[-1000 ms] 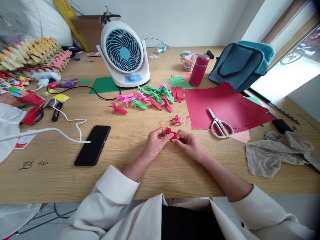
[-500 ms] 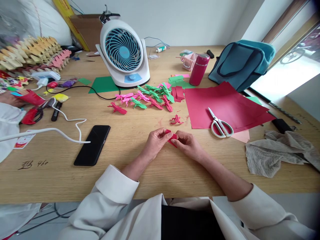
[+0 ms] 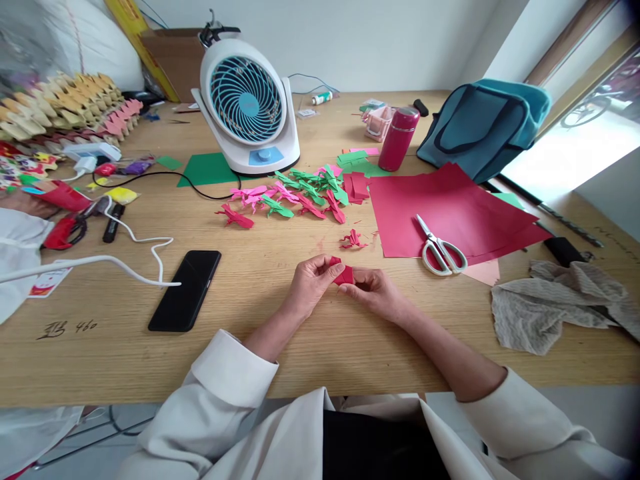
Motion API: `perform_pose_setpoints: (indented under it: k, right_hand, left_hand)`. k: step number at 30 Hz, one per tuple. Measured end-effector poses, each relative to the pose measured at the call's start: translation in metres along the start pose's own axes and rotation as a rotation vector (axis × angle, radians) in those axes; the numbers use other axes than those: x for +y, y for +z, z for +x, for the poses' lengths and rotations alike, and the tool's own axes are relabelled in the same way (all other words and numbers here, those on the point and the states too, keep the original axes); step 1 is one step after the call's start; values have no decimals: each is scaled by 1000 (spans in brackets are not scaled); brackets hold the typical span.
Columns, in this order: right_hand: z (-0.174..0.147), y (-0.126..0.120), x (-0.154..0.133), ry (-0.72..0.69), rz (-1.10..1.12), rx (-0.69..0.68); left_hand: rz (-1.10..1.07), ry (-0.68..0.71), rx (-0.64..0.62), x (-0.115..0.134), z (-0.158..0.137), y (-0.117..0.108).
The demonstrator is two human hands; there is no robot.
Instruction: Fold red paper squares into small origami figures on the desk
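Observation:
A small folded piece of red paper (image 3: 344,274) is pinched between my two hands above the wooden table. My left hand (image 3: 313,281) grips its left side, thumb on top. On the right side, the thumb and fingers of my right hand (image 3: 374,291) close on the paper's lower right edge. Just beyond my hands lies a small crumpled red paper figure (image 3: 353,240). Farther back is a pile of folded paper figures (image 3: 311,187) in green, pink and red. White-handled scissors (image 3: 440,250) rest partly on large red paper sheets (image 3: 445,207) to the right.
A black phone (image 3: 185,291) with a white cable lies at left. Behind the pile stands a white fan (image 3: 247,100). A red flask (image 3: 399,140) and a teal bag (image 3: 483,130) are back right, a grey cloth (image 3: 560,300) nearer. Another person's sleeve (image 3: 20,247) shows far left.
The red paper has been turned so that its broader face shows. My right thumb has shifted down to its lower edge, while my left hand stays almost in place.

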State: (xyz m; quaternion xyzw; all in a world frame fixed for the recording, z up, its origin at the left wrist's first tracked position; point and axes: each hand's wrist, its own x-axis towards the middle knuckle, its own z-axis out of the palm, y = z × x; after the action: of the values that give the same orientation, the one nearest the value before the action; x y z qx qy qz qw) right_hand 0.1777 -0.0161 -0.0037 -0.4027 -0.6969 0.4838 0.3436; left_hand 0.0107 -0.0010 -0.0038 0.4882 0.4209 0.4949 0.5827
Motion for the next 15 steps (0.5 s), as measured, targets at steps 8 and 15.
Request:
perform_pose_setpoints:
  k: [8,15]
  right_hand:
    - [2,-1,10,34,83,144]
    - [1,-2,3,39,34,81]
  left_hand:
    - [57,-53,3,3,0,0]
    - [113,28,76,0,2,-5]
